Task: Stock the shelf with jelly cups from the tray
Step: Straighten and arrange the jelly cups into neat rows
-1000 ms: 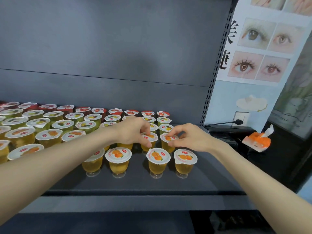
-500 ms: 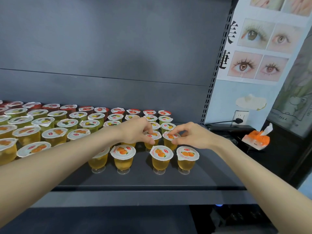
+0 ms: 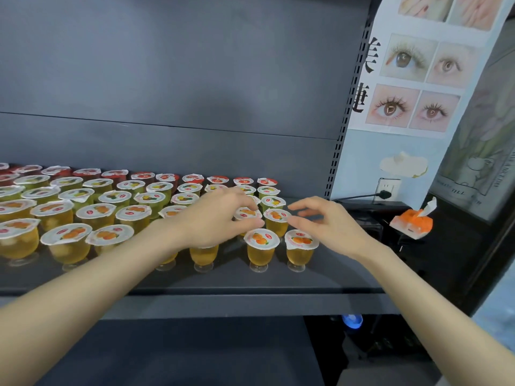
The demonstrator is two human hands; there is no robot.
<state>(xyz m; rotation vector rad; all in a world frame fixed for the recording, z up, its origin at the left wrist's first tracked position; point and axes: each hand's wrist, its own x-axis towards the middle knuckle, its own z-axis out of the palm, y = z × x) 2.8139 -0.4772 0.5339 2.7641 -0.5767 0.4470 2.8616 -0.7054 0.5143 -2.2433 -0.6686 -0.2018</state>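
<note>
Head view: left hand [image 3: 220, 218], grip curled round the lid of an orange cup [image 3: 247, 213] in the second row on the shelf [image 3: 334, 274]; right hand [image 3: 331, 227], grip spread and blurred, just at 3 o'clock of the neighbouring cup [image 3: 276, 216].

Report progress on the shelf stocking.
Done: shelf carries rows of jelly cups out to its right end. In hand: left hand brackets a second-row orange cup; right hand is open beside its neighbour. Left: unclear, no tray in view.
</note>
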